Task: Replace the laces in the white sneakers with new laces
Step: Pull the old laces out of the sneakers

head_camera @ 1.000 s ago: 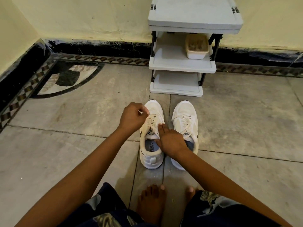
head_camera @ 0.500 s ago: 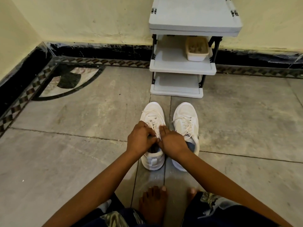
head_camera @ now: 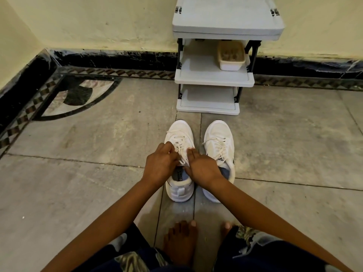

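Left hand (head_camera: pixel 160 165): placed on the near-left side of the left sneaker (head_camera: pixel 179 132). Fingers are curled down into the laces (head_camera: pixel 177 141) at the upper eyelets. A strand is judged to be pinched there, though the knuckles hide the fingertips.

Left sneaker: set flat on the floor (head_camera: pixel 78 173), heel near, toe far. Its long axis runs straight away from the person. The old laces are seen threaded through the far eyelets and loosened near the tongue.

Right hand (head_camera: pixel 202 169): laid against the right side of the same sneaker's throat, almost touching the left hand. Fingers (head_camera: pixel 190 153) are held fairly straight along the lacing and the thumb is tucked towards the collar. It is read as bracing, not gripping.

Right sneaker (head_camera: pixel 219 142): just beside the first, parallel, fully laced and untouched.

Shoe rack (head_camera: pixel 214 80): far, against the wall, beyond both toes.

Key relation: the lacing runs far from the hands along the shoe's axis, so the strand is best drawn out towards the near side or out to the left, eyelet by eyelet. The left hand is the better placed to pull. Judged stage: early, with unlacing of the first shoe barely begun. No new laces are made out in view.
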The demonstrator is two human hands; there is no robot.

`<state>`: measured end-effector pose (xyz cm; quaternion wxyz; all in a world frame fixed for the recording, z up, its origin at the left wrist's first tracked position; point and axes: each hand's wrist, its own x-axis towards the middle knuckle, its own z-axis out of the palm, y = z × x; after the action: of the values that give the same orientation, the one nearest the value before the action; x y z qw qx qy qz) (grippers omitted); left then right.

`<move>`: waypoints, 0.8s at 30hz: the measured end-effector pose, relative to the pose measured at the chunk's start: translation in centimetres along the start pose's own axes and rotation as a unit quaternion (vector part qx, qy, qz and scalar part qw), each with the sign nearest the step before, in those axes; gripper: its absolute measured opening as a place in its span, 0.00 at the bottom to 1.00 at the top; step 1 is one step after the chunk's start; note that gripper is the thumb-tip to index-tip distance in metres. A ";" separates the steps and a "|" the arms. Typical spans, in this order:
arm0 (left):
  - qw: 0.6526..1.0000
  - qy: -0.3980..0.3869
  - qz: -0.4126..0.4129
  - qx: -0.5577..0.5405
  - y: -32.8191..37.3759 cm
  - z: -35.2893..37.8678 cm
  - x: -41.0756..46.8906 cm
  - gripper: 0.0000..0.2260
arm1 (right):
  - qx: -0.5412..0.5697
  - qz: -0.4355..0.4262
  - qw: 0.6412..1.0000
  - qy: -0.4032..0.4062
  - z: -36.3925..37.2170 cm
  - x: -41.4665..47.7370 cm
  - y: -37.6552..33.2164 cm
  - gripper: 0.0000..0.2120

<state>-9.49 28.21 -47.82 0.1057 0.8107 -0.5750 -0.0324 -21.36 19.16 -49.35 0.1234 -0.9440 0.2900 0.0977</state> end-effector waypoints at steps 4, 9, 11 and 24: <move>0.953 0.051 -0.049 -0.296 0.6 -1.8 1.2 0.05 | 0.004 -0.001 1.000 0.004 0.1 0.1 0.1 0.30; 0.909 0.140 -0.134 -0.368 0.0 -4.5 3.9 0.17 | 0.001 -0.002 1.000 0.002 0.2 0.1 0.2 0.31; 0.935 0.078 -0.154 -0.308 -0.7 -4.5 4.2 0.27 | 0.015 -0.003 1.000 0.008 0.2 0.0 0.3 0.31; 0.983 -0.078 -0.152 -0.063 -0.7 -1.3 0.4 0.11 | 0.069 0.058 0.982 0.166 -1.6 -0.7 0.5 0.15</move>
<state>-8.52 28.24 -46.65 0.1056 0.8753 -0.4482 -0.1476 -22.03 18.61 -47.79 0.1329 -0.9179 0.3667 -0.0734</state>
